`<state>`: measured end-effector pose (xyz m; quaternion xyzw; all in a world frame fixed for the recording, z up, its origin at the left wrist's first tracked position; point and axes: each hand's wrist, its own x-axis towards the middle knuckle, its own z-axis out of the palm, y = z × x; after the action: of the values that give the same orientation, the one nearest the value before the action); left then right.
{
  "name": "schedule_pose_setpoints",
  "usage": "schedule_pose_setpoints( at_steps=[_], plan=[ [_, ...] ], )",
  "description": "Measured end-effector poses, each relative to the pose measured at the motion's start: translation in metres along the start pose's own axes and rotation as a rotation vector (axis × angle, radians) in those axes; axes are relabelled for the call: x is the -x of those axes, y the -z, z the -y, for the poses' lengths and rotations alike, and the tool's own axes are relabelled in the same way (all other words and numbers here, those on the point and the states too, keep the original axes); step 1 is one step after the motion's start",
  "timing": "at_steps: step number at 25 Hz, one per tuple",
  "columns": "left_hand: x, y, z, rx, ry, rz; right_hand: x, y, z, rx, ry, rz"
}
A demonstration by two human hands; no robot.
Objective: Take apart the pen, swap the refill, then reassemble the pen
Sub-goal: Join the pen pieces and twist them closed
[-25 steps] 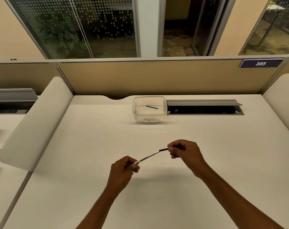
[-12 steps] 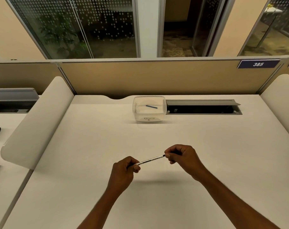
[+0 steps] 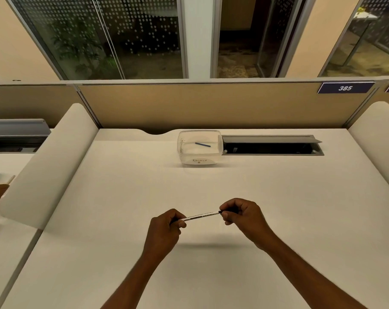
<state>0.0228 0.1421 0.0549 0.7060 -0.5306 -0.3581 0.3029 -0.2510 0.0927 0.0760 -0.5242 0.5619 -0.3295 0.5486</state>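
You've got the pen (image 3: 201,216) pinched at both ends, left hand (image 3: 164,233) and right hand (image 3: 242,216) each in a tight grip, held above the matte table (image 3: 278,197). Looks like the twist stage to me. Slim white barrel, dark tip, so turn gently. A thin blue refill (image 3: 202,144) lies in the clear tub (image 3: 184,156).

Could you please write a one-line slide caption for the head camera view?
Left hand and right hand grip both ends of a pen over the desk, tub beyond.
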Motion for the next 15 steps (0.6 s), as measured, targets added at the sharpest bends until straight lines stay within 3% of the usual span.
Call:
schedule_pose_setpoints(
  at_steps=[7,15],
  plan=[
    [-0.005,0.001,-0.008,-0.076,-0.022,-0.025,0.002,-0.010,0.003,0.119,-0.008,-0.092],
    [-0.009,0.005,-0.015,-0.109,-0.054,-0.020,0.000,-0.006,0.008,0.092,-0.054,-0.016]
  ],
)
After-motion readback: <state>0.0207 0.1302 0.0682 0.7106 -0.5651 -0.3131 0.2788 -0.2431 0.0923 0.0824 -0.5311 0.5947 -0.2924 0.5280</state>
